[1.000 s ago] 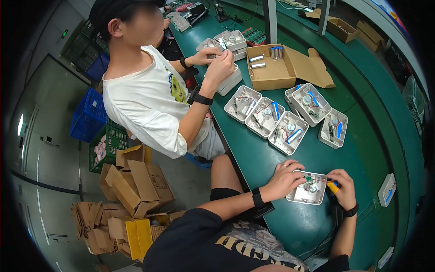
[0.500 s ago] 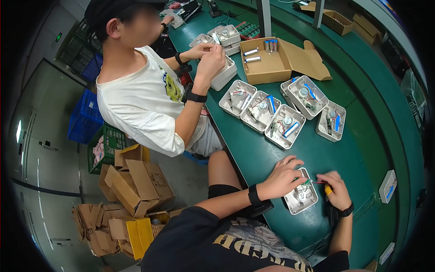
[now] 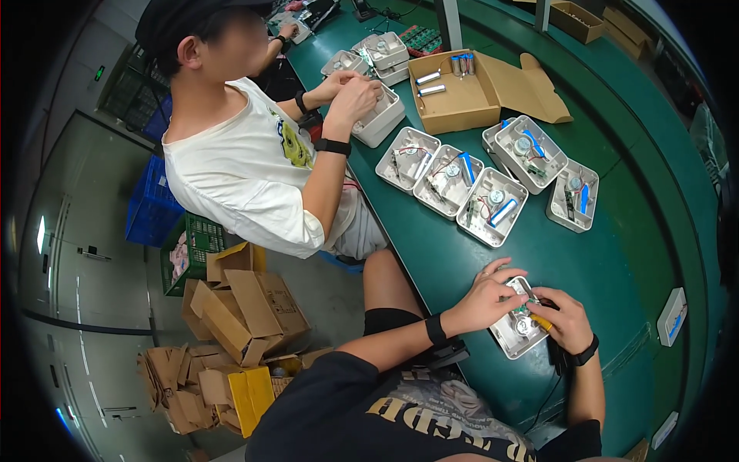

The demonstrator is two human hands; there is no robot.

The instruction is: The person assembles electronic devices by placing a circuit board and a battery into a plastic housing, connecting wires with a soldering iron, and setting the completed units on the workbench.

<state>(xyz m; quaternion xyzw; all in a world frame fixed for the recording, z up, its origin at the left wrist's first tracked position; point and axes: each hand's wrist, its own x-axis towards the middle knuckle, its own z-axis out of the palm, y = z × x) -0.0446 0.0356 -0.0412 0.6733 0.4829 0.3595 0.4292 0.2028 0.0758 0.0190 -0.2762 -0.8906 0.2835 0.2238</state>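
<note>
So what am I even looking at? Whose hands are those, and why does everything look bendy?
It's one person's own two hands, no robot. The camera sits on their head, looking down, and its very wide lens bends straight edges.

The left hand reaches over a white box, fingers at a small green part. The right hand holds something with a yellow handle; the rest is hard to see.

On the green table are more white boxes with wires and blue tubes inside, and a cardboard box. The person in the white shirt is someone else.
</note>
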